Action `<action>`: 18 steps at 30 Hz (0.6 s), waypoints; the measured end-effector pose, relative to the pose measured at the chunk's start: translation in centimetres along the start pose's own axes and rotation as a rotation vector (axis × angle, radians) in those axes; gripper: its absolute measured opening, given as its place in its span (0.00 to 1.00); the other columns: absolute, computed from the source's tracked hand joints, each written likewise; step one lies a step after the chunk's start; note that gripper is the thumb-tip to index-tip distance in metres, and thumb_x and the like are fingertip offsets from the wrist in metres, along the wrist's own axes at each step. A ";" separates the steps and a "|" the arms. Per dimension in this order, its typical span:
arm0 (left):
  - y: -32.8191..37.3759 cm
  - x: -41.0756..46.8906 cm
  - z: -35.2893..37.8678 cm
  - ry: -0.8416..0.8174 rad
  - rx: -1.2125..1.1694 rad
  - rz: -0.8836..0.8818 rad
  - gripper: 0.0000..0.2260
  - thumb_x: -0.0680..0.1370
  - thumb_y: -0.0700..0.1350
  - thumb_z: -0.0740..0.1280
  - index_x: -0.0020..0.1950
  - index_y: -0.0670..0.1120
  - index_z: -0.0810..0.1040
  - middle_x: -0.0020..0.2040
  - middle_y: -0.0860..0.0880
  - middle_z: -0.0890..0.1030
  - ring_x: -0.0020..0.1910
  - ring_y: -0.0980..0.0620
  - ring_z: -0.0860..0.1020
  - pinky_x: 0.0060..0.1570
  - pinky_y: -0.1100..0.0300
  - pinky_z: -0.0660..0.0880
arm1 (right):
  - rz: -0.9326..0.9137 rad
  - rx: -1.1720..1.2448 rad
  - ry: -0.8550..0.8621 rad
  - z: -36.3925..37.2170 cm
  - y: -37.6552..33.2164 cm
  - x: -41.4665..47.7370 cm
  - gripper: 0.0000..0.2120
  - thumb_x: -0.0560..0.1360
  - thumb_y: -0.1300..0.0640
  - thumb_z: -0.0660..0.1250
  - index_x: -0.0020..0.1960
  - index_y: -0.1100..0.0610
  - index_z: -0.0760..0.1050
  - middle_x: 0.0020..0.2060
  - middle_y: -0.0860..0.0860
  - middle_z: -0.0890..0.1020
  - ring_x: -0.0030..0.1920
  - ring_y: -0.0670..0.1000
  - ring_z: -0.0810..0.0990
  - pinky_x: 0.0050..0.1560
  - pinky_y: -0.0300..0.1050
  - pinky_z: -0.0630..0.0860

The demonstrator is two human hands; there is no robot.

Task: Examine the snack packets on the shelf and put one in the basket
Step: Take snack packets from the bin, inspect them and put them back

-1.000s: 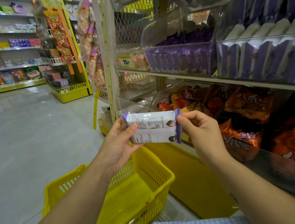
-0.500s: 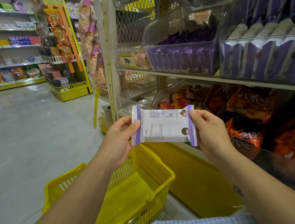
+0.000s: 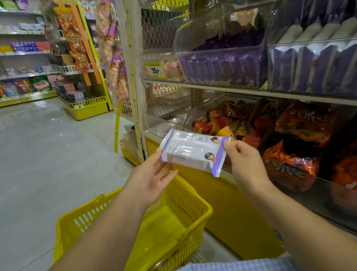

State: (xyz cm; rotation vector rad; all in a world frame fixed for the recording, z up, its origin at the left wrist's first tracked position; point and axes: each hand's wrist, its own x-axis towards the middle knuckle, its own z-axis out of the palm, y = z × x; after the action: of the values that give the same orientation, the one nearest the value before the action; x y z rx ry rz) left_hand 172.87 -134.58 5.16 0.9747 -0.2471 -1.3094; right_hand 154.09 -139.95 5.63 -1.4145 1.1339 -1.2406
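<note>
A white and purple packet [image 3: 189, 152] is in the middle of the frame, up in the air and tilted, with its right end lower. It has small print and two little cartoon heads on it. The right hand [image 3: 244, 163] pinches the top right corner of the packet between thumb and finger. The left hand [image 3: 153, 177] is open with the palm up and the fingers loose. Its thumb touches the left end of the packet and its fingers reach under it. The two hands are apart, one at each end. A yellow basket [image 3: 188, 198] sits below the packet, in the lower middle of the frame, and I see nothing inside it. The shelf [image 3: 233, 90] fills the right side. Purple packs [image 3: 221, 65] stand in clear bins at the upper right. Orange bags [image 3: 304, 121] lie in bins under them, just behind the right hand. A yellow price tag [image 3: 155, 70] reads 25. The grey floor [image 3: 41, 161] is on the left.
</note>
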 end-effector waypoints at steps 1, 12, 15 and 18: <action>-0.3 -0.2 0.1 -0.011 0.031 -0.038 0.15 0.77 0.44 0.68 0.62 0.44 0.73 0.56 0.39 0.81 0.51 0.43 0.81 0.31 0.51 0.81 | -0.106 -0.086 0.050 0.0 -0.1 -0.2 0.14 0.81 0.53 0.60 0.45 0.62 0.77 0.43 0.58 0.84 0.46 0.55 0.83 0.50 0.53 0.79; -0.8 -0.6 1.1 0.008 0.143 0.051 0.24 0.77 0.28 0.56 0.70 0.46 0.70 0.59 0.41 0.80 0.55 0.43 0.79 0.32 0.51 0.81 | -0.612 -0.286 -0.113 1.3 -0.8 -2.6 0.06 0.78 0.63 0.64 0.43 0.62 0.77 0.46 0.48 0.82 0.46 0.46 0.80 0.49 0.48 0.77; -0.7 -1.2 1.1 -0.120 0.162 0.049 0.25 0.72 0.31 0.58 0.70 0.42 0.70 0.55 0.41 0.80 0.50 0.43 0.81 0.34 0.48 0.81 | -0.691 -0.328 -0.166 1.6 -0.9 -3.0 0.05 0.77 0.65 0.65 0.42 0.62 0.77 0.47 0.48 0.81 0.47 0.42 0.78 0.46 0.36 0.75; -0.4 -1.6 1.3 -0.259 0.161 0.045 0.18 0.74 0.36 0.62 0.63 0.45 0.76 0.52 0.42 0.80 0.44 0.46 0.84 0.37 0.48 0.80 | -0.699 -0.337 -0.192 1.6 -1.1 -3.1 0.06 0.77 0.66 0.65 0.41 0.63 0.75 0.48 0.52 0.82 0.47 0.43 0.78 0.45 0.39 0.76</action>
State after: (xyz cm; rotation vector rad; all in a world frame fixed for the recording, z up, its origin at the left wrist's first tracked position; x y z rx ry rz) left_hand 171.31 -133.77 6.21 0.9264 -0.5774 -1.3901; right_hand 155.56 -136.62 6.14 -2.2573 0.7510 -1.3693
